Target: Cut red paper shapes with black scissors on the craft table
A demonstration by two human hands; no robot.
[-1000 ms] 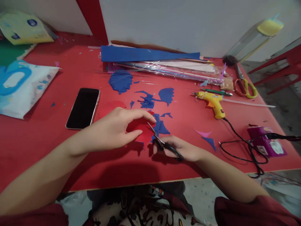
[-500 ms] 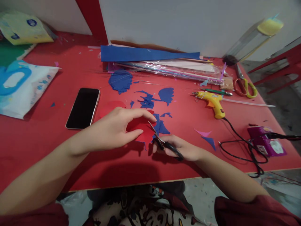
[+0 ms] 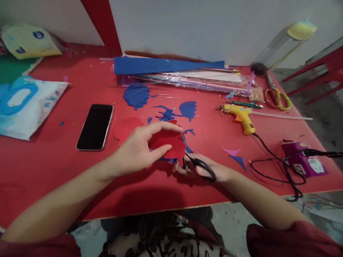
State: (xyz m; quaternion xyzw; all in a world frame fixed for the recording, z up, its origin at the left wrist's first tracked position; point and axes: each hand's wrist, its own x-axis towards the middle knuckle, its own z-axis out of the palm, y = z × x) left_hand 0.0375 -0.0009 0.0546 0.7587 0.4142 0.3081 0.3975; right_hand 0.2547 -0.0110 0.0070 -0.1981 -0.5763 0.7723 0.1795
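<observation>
My left hand point(image 3: 139, 146) is closed on a red scalloped cutout point(image 3: 174, 144), thumb on top and fingers curved over its far side. Some blue material shows beneath the cutout's lower edge. My right hand point(image 3: 221, 170) grips black-handled scissors point(image 3: 202, 164). Their blades are spread at the cutout's right edge, one partly hidden by the red sheet. Another red cutout point(image 3: 127, 128) lies on the table beyond my left wrist. Blue scraps point(image 3: 167, 115) and a blue scalloped piece point(image 3: 188, 110) lie just past my hands.
A phone point(image 3: 95, 126) lies left of my hands. On the right are a yellow glue gun point(image 3: 242, 116) with a looping black cord, a purple box point(image 3: 304, 159) and other scissors point(image 3: 278, 98). Blue strips point(image 3: 168, 65) and wrapped sticks line the back. Wipes point(image 3: 40, 103) lie far left.
The red cutout has turned and shifted slightly right in my left hand, showing more of its face. The scissors have moved a little right, and their blades now straddle its edge.
</observation>
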